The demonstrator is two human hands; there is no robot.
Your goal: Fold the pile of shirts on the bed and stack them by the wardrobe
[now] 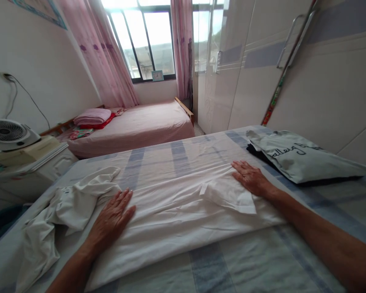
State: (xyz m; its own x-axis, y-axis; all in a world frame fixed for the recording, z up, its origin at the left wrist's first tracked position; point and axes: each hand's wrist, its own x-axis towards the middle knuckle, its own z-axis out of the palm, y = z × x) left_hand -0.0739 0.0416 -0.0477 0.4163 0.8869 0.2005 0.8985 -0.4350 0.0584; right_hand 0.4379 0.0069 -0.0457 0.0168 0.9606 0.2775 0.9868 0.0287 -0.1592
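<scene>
A white shirt [171, 215] lies spread in a long folded strip across the bed, with creases along its length. My left hand [114, 215] rests flat on its left part, fingers stretched out. At the right end, my right hand [248, 177] is laid palm down with fingers extended, beside a short sleeve-like flap [228, 193] folded over the strip. To the left of my left hand, a crumpled part of white cloth [76, 203] spreads toward the bed's edge; whether it belongs to the same garment I cannot tell. Neither hand grips anything.
Blue-and-white checked bedding [207, 264] lies underneath. A pale bag with dark lettering [305, 156] is on the bed at right. Beyond stands a second bed [149, 122] with folded pink bedding [93, 116]. A fan [10, 134] sits at left; a wardrobe [250, 81] lines the right.
</scene>
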